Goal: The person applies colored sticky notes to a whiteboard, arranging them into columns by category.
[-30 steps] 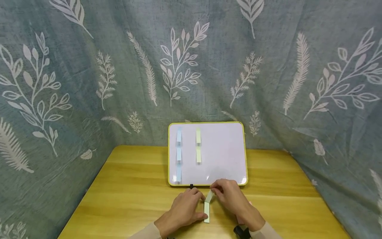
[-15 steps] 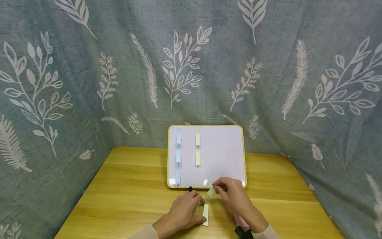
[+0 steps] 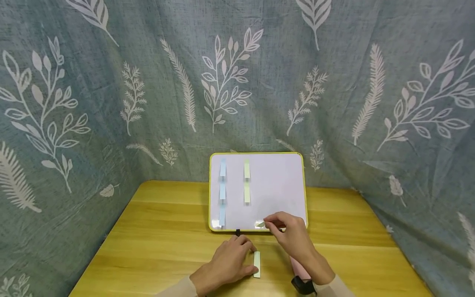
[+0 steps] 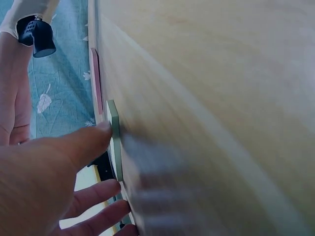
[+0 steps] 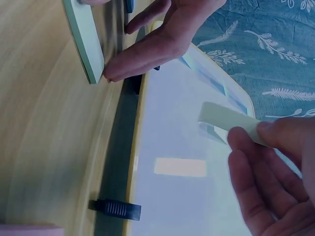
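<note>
My right hand (image 3: 293,233) pinches a pale green sticky note (image 5: 226,118) between thumb and forefinger, in front of the lower part of the whiteboard (image 3: 278,185). In the right wrist view the note's free end points away from the fingertips. A pale green sticky-note pad (image 3: 257,264) lies on the table below the board. My left hand (image 3: 231,258) rests beside it, its thumb pressing on the near end and its extended forefinger close to the far end. The board bears several blue sticky notes (image 3: 222,191) in a left column and two green notes (image 3: 247,192) beside them.
A pink pad (image 3: 299,268) lies on the wooden table (image 3: 156,247), partly under my right forearm. Black clips (image 5: 118,209) stand at the board's lower edge. A leaf-patterned cloth (image 3: 167,103) hangs behind and at both sides.
The top green note has come off the pad in my right hand. That hand has moved up and forward to the board's lower edge. My left hand has stayed at the pad.
</note>
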Tool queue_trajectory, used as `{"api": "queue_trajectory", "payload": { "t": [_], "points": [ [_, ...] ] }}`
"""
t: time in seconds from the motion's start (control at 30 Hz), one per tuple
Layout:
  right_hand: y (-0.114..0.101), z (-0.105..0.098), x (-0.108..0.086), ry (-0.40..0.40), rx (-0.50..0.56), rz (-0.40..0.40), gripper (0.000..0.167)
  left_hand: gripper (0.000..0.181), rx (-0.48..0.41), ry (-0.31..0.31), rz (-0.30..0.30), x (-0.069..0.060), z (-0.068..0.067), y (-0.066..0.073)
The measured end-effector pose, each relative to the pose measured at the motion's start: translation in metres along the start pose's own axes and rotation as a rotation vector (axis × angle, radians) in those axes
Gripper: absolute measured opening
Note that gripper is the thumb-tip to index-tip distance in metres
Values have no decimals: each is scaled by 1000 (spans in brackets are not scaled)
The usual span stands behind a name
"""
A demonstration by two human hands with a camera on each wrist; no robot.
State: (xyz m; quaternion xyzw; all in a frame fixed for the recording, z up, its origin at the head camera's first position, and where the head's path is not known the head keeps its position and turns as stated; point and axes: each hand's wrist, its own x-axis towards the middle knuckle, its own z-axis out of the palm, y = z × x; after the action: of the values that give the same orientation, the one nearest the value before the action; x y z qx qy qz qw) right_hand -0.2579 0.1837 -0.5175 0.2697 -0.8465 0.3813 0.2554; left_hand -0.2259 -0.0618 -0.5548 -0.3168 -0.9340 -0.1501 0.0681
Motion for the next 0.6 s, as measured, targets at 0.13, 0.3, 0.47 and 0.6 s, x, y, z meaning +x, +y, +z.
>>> {"api": "queue_trajectory", "payload": {
  "t": [0.13,0.3,0.47,0.6],
  "points": [
    [1,3,0,42,17,-38,17,47,-17,-6,2,0,-2,-1],
    [-1,8,1,92,29,-80,24,43,-55,10,-22,2,-6,-5],
    [1,15,2,130,32,-106,25,30,-132,57,-34,5,-14,-10],
    [2,21,2,148,21,-117,23,21,-188,133,-45,9,-22,-15]
  ]
}}
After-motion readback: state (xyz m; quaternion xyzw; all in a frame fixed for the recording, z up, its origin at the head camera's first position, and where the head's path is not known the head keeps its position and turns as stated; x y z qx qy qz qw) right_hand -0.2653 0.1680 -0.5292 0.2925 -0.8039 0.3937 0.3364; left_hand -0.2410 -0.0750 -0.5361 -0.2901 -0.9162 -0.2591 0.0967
